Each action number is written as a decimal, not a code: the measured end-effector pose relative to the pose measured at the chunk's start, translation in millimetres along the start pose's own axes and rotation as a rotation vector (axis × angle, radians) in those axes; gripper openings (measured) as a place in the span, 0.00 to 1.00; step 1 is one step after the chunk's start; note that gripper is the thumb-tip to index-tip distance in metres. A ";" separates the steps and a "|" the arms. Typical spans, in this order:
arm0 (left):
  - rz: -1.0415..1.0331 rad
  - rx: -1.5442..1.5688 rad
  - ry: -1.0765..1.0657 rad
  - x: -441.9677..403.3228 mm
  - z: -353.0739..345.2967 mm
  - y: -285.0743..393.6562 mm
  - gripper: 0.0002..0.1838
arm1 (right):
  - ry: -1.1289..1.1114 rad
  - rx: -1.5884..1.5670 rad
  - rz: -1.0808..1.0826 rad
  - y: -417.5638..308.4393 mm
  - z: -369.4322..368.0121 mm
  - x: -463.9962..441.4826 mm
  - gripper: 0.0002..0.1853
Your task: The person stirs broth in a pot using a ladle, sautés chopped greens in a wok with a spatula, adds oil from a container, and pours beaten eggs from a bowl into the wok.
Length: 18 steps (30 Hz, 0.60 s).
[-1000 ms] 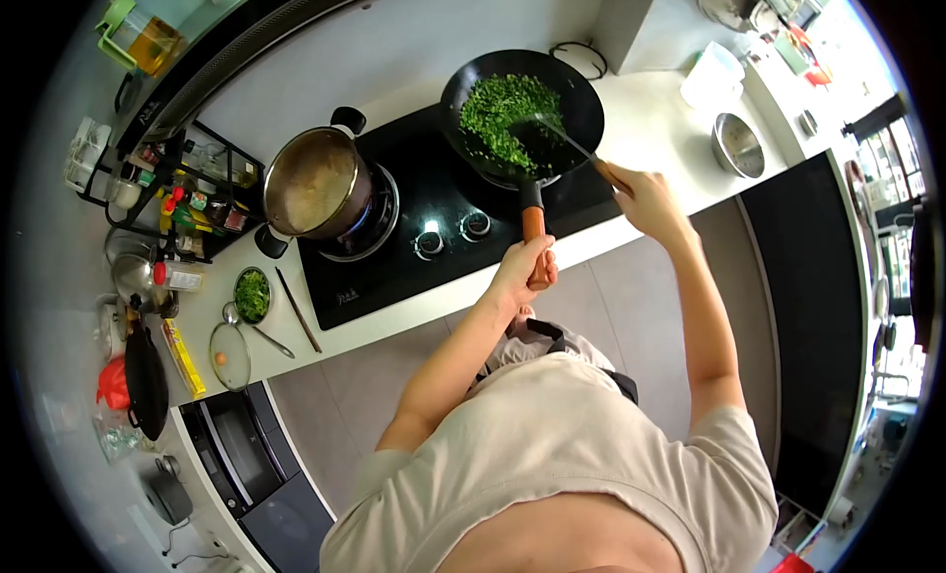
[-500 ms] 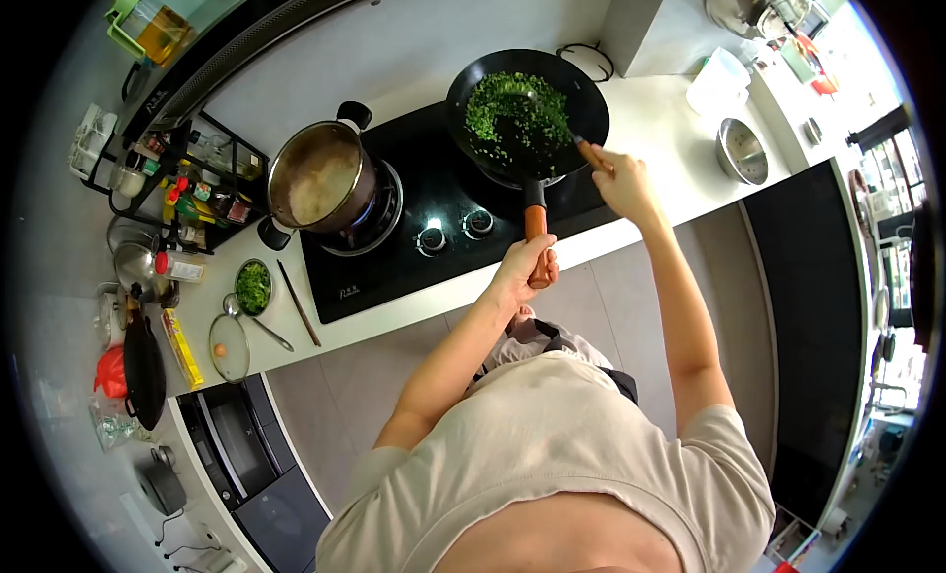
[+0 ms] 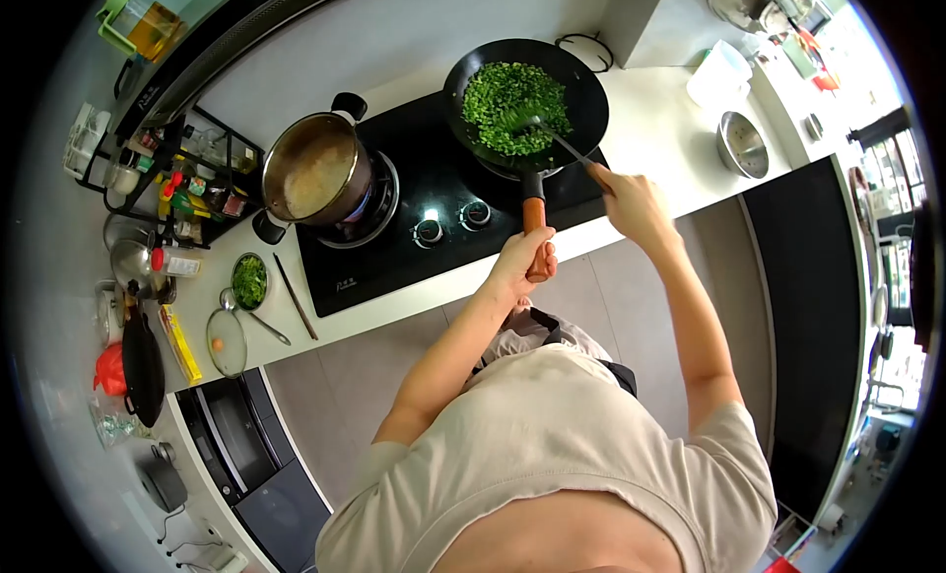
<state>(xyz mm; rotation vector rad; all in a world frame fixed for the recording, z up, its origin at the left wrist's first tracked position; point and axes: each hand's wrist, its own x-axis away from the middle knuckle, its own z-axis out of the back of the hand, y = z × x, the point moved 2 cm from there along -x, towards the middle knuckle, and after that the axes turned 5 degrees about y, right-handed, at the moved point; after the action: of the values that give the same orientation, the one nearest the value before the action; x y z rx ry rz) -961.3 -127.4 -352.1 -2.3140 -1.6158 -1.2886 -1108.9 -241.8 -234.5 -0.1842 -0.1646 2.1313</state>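
A black wok (image 3: pixel 588 100) with a wooden handle sits on the right burner, and chopped green vegetables (image 3: pixel 507 98) lie in it. My left hand (image 3: pixel 522 258) is wrapped round the wok's handle (image 3: pixel 535 218). With my right hand (image 3: pixel 636 206) I grip the wooden handle of a spatula (image 3: pixel 567 144). Its metal shaft slants over the wok's near right rim, and its head is among the greens, partly hidden by them.
A two-handled pot (image 3: pixel 281 159) with pale, cloudy contents stands on the left burner of the black cooktop (image 3: pixel 379 268). Left of it on the counter are a bowl of greens (image 3: pixel 250 282), a ladle (image 3: pixel 256 319), a glass lid (image 3: pixel 227 351) and chopsticks (image 3: pixel 296 297). A metal bowl (image 3: pixel 741 146) stands at right.
The spatula's head has come down toward the wok's near side, and my right hand has moved slightly down and right. The greens have shifted. My left hand keeps its hold.
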 end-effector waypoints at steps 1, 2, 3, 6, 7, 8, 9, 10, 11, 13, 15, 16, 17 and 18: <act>0.016 0.029 0.039 1.5 -2.5 1.1 0.09 | 0.001 -0.018 -0.061 -3.2 -6.3 -10.3 0.24; 0.023 0.014 0.025 2.0 -1.6 -2.0 0.09 | 0.044 -0.032 -0.067 5.2 -17.9 -18.7 0.23; 0.021 -0.003 0.010 1.3 1.4 -3.1 0.09 | 0.045 -0.024 -0.046 5.5 -10.2 -14.5 0.23; -0.002 0.006 -0.002 1.2 -0.3 1.7 0.09 | -0.017 0.016 0.001 -4.3 50.2 14.4 0.23; -0.004 0.015 -0.012 -0.5 -0.8 1.9 0.09 | -0.063 0.042 0.003 -3.2 57.4 16.8 0.22; 0.000 0.025 -0.018 -0.9 0.4 -1.2 0.10 | -0.115 0.064 0.001 -2.0 58.4 20.8 0.22; 0.014 0.018 -0.006 1.1 1.3 -3.5 0.11 | -0.096 0.045 -0.024 -3.8 47.5 17.9 0.22; 0.022 0.010 0.004 2.7 0.0 -2.4 0.12 | -0.072 0.028 -0.046 -3.2 29.5 7.8 0.22; 0.026 0.004 0.013 4.2 -2.0 -0.1 0.14 | -0.037 0.019 -0.047 4.5 10.6 -4.9 0.24; 0.013 -0.036 0.015 8.3 -2.1 5.7 0.18 | 0.113 -0.323 -0.034 21.5 -1.1 -7.0 0.24; -0.021 -0.101 0.032 18.1 -0.6 7.7 0.21 | -0.120 -0.591 -0.388 41.4 19.8 -14.3 0.24; -0.021 -0.098 0.020 20.9 0.5 7.4 0.23 | -0.151 -0.708 -0.518 45.7 36.1 -11.6 0.20; -0.019 -0.101 -0.001 22.5 1.0 7.7 0.23 | -0.168 -0.737 -0.539 51.0 49.8 -13.9 0.18; -0.014 -0.106 -0.019 25.0 2.8 7.1 0.23 | -0.187 -0.768 -0.564 57.0 55.3 -17.0 0.17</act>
<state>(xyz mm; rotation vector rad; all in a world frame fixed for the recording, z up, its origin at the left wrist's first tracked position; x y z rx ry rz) -951.2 -110.4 -335.1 -2.3853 -1.6096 -1.3924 -1157.6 -289.1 -190.0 -0.3356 -1.0214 1.4329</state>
